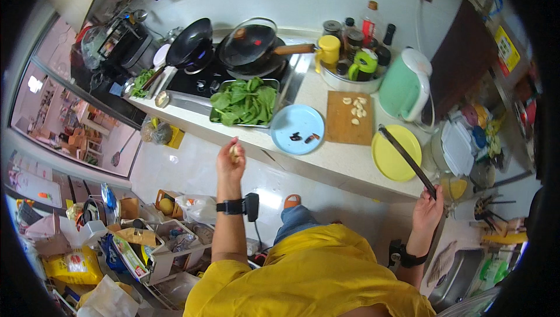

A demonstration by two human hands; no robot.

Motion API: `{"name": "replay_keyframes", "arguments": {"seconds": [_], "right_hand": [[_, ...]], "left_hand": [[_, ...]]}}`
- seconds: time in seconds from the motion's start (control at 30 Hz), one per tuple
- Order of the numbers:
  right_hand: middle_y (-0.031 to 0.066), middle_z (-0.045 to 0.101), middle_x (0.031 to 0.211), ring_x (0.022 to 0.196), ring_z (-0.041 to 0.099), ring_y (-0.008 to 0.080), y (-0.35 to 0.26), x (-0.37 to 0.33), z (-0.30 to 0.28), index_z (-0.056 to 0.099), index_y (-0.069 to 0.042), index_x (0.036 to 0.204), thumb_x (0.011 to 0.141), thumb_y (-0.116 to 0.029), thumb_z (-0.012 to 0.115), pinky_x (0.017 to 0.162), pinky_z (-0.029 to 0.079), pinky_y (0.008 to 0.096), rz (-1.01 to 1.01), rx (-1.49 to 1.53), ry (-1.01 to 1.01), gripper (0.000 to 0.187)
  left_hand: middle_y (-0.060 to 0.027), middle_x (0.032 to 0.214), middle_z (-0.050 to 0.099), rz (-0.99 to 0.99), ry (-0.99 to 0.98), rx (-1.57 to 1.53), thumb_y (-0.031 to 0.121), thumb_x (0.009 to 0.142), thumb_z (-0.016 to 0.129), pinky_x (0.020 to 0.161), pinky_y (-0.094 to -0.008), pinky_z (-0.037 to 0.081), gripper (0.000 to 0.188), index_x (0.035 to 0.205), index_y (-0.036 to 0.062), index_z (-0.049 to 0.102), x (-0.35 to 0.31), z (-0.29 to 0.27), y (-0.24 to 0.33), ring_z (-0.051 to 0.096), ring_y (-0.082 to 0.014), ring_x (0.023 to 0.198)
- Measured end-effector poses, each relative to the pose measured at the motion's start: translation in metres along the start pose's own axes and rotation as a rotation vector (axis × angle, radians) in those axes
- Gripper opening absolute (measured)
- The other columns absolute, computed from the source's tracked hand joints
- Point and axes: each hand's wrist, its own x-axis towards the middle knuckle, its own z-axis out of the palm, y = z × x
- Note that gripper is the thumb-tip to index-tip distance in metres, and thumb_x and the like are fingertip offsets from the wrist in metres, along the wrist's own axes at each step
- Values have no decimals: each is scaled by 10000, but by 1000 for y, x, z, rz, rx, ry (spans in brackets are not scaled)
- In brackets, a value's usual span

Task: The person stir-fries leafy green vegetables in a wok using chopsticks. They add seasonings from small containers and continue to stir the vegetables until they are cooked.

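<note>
From the head camera, we see our left hand raised off the near edge of the pale stone table, its grip closed narrowly round a small pale garlic clove. Our right hand grips the handle end of a long dark-bladed kitchen knife. The blade's long axis runs up and to the left from that grip, crossing over the round yellow plate. More peeled cloves lie on the small wooden cutting board, just left of the knife tip and beyond it; the board lies up and to the right of the held clove, nearer the knife than the left hand. Between them sits the round light-blue plate, beside the metal tray of green spinach leaves.
</note>
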Motion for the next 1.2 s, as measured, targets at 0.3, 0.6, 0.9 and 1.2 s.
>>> {"name": "replay_keyframes", "arguments": {"seconds": [0.3, 0.6, 0.9, 1.2], "right_hand": [[175, 650, 844, 640, 617, 162, 86, 19, 65, 598, -10, 970, 948, -178, 491, 546, 541, 215, 22, 18, -128, 200], [139, 637, 845, 667, 610, 138, 173, -3, 135, 606, -24, 971, 961, -200, 472, 562, 540, 206, -127, -9, -50, 222], [151, 619, 841, 687, 600, 141, 181, -32, 145, 580, -8, 988, 963, -198, 471, 605, 532, 198, -139, 17, -4, 221], [166, 615, 818, 642, 595, 156, 163, -26, 131, 578, -3, 951, 954, -181, 489, 567, 537, 205, 73, 77, -84, 200]], "left_hand": [[-109, 824, 591, 209, 302, -91, 139, 929, 399, 800, -350, 530, 219, 864, 4, 559, 54, -83, 174, 592, -229, 797], [-104, 926, 546, 384, 133, 184, 315, 965, 320, 738, -417, 454, 330, 1038, 31, 471, 267, 35, 357, 539, -277, 809], [-184, 1397, 353, 388, 146, 186, 404, 951, 387, 1036, -421, 299, 559, 1320, -14, 341, 248, 90, 381, 376, -276, 1259], [-27, 621, 489, 322, 93, 496, 334, 935, 446, 535, -258, 370, 310, 777, 80, 524, -76, -45, 238, 468, -156, 574]]}}
